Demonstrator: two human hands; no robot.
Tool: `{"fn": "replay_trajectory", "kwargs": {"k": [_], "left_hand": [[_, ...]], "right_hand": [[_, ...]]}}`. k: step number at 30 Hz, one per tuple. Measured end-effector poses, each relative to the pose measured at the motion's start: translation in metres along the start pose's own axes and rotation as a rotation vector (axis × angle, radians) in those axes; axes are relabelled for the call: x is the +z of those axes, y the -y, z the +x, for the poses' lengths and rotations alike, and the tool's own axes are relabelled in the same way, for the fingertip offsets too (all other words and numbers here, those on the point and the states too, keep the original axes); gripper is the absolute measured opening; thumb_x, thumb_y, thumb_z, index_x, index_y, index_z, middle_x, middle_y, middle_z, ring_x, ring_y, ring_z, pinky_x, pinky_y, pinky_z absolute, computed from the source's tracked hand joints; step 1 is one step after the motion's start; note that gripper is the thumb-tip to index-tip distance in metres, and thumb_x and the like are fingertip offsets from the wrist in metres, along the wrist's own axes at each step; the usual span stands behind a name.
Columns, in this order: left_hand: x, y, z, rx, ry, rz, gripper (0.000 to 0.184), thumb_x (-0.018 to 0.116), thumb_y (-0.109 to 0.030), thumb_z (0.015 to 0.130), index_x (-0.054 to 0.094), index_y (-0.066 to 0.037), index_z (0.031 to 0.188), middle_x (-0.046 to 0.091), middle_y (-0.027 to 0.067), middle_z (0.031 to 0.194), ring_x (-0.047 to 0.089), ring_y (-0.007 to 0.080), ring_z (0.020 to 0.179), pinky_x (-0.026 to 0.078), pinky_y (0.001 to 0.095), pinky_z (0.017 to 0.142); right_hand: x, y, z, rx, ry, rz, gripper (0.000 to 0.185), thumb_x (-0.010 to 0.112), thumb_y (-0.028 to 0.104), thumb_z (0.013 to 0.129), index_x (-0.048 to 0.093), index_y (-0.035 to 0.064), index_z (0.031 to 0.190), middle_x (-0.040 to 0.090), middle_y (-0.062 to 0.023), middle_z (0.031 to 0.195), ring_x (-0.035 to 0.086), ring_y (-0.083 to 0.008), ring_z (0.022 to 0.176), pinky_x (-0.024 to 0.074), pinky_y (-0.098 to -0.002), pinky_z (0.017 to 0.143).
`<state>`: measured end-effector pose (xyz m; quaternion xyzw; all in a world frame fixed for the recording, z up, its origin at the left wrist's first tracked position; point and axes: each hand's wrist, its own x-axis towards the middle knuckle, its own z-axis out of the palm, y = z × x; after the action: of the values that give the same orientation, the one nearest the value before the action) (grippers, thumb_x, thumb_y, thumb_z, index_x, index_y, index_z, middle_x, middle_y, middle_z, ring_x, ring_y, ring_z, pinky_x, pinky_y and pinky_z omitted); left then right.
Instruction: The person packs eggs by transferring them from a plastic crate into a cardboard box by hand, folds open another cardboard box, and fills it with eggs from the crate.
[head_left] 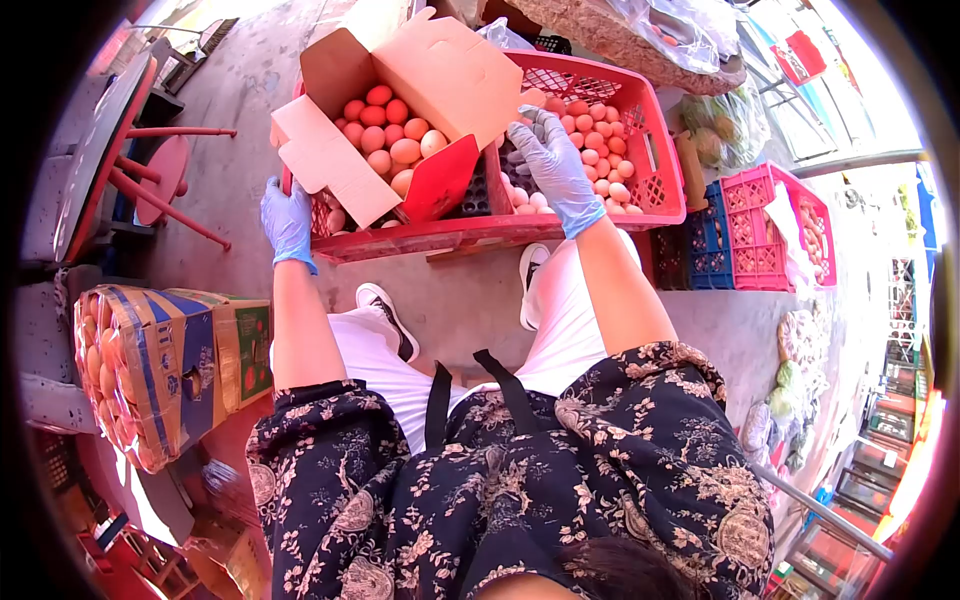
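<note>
A red plastic crate (470, 232) full of brown eggs (600, 135) lies in front of my legs. In its left half sits an open cardboard box (455, 75), flaps spread, with more eggs (385, 125) inside. My left hand (288, 220), in a thin bluish glove, grips the crate's left end; some fingers are hidden by it. Over the crate's middle, my gloved right hand (558, 172) has its fingers apart, fingertips beside the box's right flap and close to eggs. Whether they touch the flap is unclear. Dark egg trays (475, 195) show between box and crate wall.
At left stand a dark table with a red stool (165, 180) and a taped carton bundle of eggs (150, 370). To the right are a pink crate (750, 225) with eggs and a blue crate (710, 245). Bagged produce (725, 130) lies behind, near a stone-like slab (640, 45).
</note>
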<state>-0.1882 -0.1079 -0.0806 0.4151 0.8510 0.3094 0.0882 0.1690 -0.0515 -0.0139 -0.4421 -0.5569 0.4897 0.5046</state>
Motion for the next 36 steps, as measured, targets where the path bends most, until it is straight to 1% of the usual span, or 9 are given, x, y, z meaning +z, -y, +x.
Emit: {"fn": "replay_trajectory", "kwargs": {"k": [5, 9, 12, 17, 21, 25, 28, 33, 36], "left_hand": [[0.011, -0.007, -0.021, 0.031, -0.011, 0.079, 0.049, 0.06, -0.034, 0.083, 0.054, -0.004, 0.122, 0.062, 0.0221, 0.112, 0.061, 0.038, 0.102, 0.048, 0.0443, 0.085], [0.016, -0.001, -0.007, -0.021, 0.044, 0.101, 0.048, 0.058, -0.037, 0.082, 0.055, -0.004, 0.116, 0.062, 0.0242, 0.111, 0.06, 0.0397, 0.102, 0.048, 0.0465, 0.085], [0.018, 0.003, 0.002, -0.076, 0.08, 0.139, 0.041, 0.057, -0.032, 0.08, 0.058, -0.001, 0.106, 0.063, 0.0256, 0.106, 0.061, 0.0408, 0.1, 0.047, 0.0469, 0.084], [0.032, 0.005, 0.015, -0.08, 0.11, 0.113, 0.045, 0.058, -0.035, 0.08, 0.061, -0.002, 0.11, 0.063, 0.0264, 0.105, 0.061, 0.0392, 0.102, 0.048, 0.0439, 0.083], [0.041, 0.023, 0.035, -0.023, 0.171, -0.008, 0.045, 0.058, -0.037, 0.082, 0.063, 0.0, 0.108, 0.065, 0.0246, 0.102, 0.062, 0.039, 0.099, 0.049, 0.0428, 0.077], [0.061, 0.052, 0.059, -0.05, 0.138, -0.163, 0.046, 0.058, -0.039, 0.084, 0.064, -0.001, 0.108, 0.067, 0.0216, 0.101, 0.066, 0.0336, 0.094, 0.05, 0.0418, 0.075], [0.092, 0.117, 0.105, -0.084, 0.134, -0.285, 0.043, 0.059, -0.036, 0.086, 0.062, 0.0, 0.109, 0.068, 0.0167, 0.098, 0.066, 0.0268, 0.086, 0.051, 0.0388, 0.07], [0.076, 0.075, 0.082, -0.379, 0.241, -0.73, 0.034, 0.057, -0.027, 0.09, 0.06, 0.0, 0.111, 0.066, 0.0087, 0.094, 0.064, 0.0196, 0.077, 0.052, 0.0338, 0.065], [0.075, 0.078, 0.083, -0.243, 0.253, -0.726, 0.031, 0.057, -0.022, 0.091, 0.058, 0.0, 0.111, 0.065, 0.0092, 0.097, 0.063, 0.0184, 0.079, 0.053, 0.0333, 0.067]], "right_hand": [[-0.045, -0.01, 0.009, -0.204, -0.135, -0.333, 0.03, 0.068, 0.023, 0.084, 0.062, -0.0031, 0.098, 0.066, -0.0114, 0.089, 0.062, -0.0144, 0.079, 0.0497, -0.0271, 0.068], [-0.113, -0.015, 0.017, -0.233, -0.334, -0.673, 0.031, 0.068, 0.024, 0.08, 0.063, -0.0005, 0.098, 0.066, -0.0145, 0.087, 0.063, -0.0253, 0.076, 0.0509, -0.0348, 0.069], [-0.175, -0.031, 0.021, -0.23, -0.492, -1.104, 0.04, 0.065, 0.028, 0.077, 0.06, 0.0012, 0.105, 0.062, -0.0166, 0.098, 0.058, -0.0338, 0.097, 0.0445, -0.0454, 0.087], [-0.239, -0.047, 0.026, 0.031, -0.723, -1.491, 0.057, 0.065, 0.035, 0.076, 0.051, -0.0002, 0.118, 0.056, -0.021, 0.113, 0.053, -0.0393, 0.107, 0.0424, -0.0485, 0.092], [-0.288, -0.054, 0.042, 0.506, -0.411, -1.187, 0.051, 0.055, 0.041, 0.083, 0.059, -0.0028, 0.11, 0.062, -0.0272, 0.108, 0.059, -0.0412, 0.103, 0.0465, -0.0466, 0.088], [-0.329, -0.076, 0.065, 0.502, -0.268, -0.835, 0.047, 0.064, 0.041, 0.082, 0.065, -0.0025, 0.1, 0.067, -0.0171, 0.088, 0.065, -0.0268, 0.083, 0.0491, -0.0364, 0.075], [-0.339, -0.086, 0.075, 0.511, -0.208, -0.746, 0.045, 0.066, 0.037, 0.08, 0.066, -0.0028, 0.102, 0.067, -0.0141, 0.085, 0.064, -0.0241, 0.08, 0.0488, -0.0362, 0.073], [-0.33, -0.091, 0.078, 0.438, -0.244, -0.864, 0.043, 0.063, 0.039, 0.078, 0.068, -0.0007, 0.095, 0.067, -0.0203, 0.086, 0.066, -0.0325, 0.083, 0.0487, -0.0395, 0.074], [-0.322, -0.081, 0.074, 0.41, -0.246, -0.868, 0.043, 0.063, 0.038, 0.078, 0.068, -0.0013, 0.094, 0.067, -0.02, 0.083, 0.066, -0.032, 0.081, 0.0485, -0.04, 0.073]]}}
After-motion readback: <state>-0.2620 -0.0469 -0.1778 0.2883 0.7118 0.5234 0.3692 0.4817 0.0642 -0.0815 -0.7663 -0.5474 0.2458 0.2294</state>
